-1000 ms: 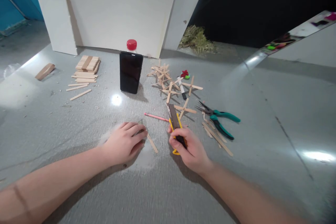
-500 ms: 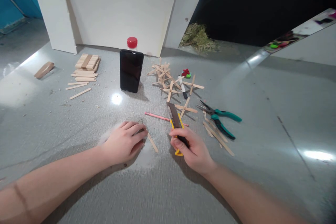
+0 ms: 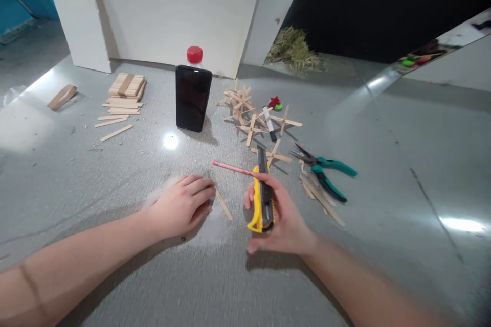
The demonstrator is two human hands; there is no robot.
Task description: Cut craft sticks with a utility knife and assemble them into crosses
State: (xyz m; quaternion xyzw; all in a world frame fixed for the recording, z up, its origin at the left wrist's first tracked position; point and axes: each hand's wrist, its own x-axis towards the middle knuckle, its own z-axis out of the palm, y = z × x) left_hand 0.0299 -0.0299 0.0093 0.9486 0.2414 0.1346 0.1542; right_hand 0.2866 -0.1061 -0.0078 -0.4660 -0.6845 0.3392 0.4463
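Note:
My right hand (image 3: 286,217) is closed around a yellow and black utility knife (image 3: 262,199), its fingers on the body and its thumb held off below the handle. The knife's front end points away from me, over a pink pencil (image 3: 232,166) lying on the grey surface. My left hand (image 3: 184,205) rests palm down with loosely curved fingers. At its fingertips lies a wooden craft stick (image 3: 223,204), apparently touched at its far end; the left thumb is hidden.
A black phone (image 3: 193,98) leans on a red-capped bottle (image 3: 195,55). Craft sticks (image 3: 126,85) are bundled left. Crossed sticks (image 3: 240,104), a marker (image 3: 269,123) and a red-green object (image 3: 274,102) lie behind the knife. Teal-handled pliers (image 3: 324,168) rest on loose sticks (image 3: 324,199) at right.
My right hand has turned the utility knife more upright and its thumb has come off the body. The left hand stays in place; the view has shifted slightly.

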